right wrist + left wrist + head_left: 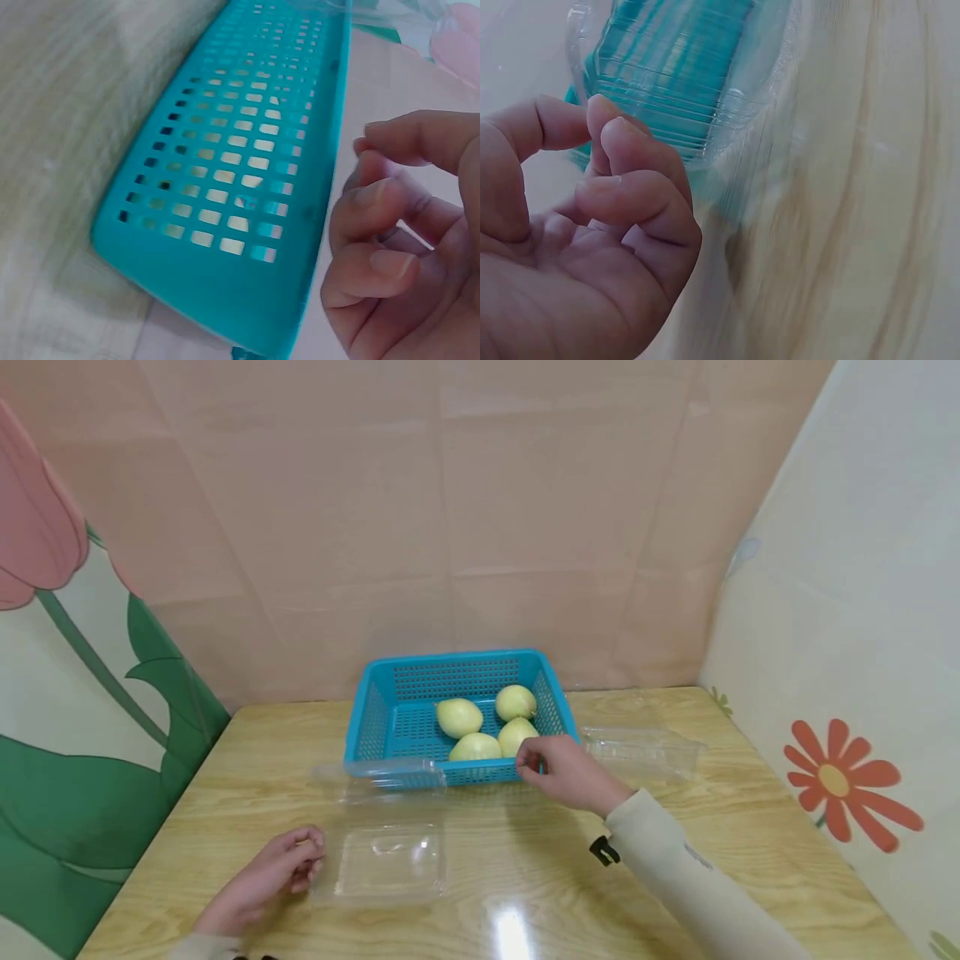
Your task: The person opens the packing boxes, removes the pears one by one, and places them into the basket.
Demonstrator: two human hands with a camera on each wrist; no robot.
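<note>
Pale yellow-green pears (459,718), several of them, lie in a blue perforated plastic basket (367,714). Over its front rim, near the right corner, hovers my right hand (566,772); its fingers (375,206) are loosely bent, thumb by the index finger, holding nothing. Nearer me lies a clear plastic clamshell box (390,893), its raised lid (393,775) overlapping the basket's front left in the head view. My left hand (277,870) is beside the box's left edge, fingers (649,199) loosely curled and nothing visible in them.
Another clear plastic box (641,753) stands to the right of the basket. Everything sits on a wood-grain table (555,885). A pink-beige sheet (450,527) hangs behind it, and flower-printed panels (847,610) flank both sides.
</note>
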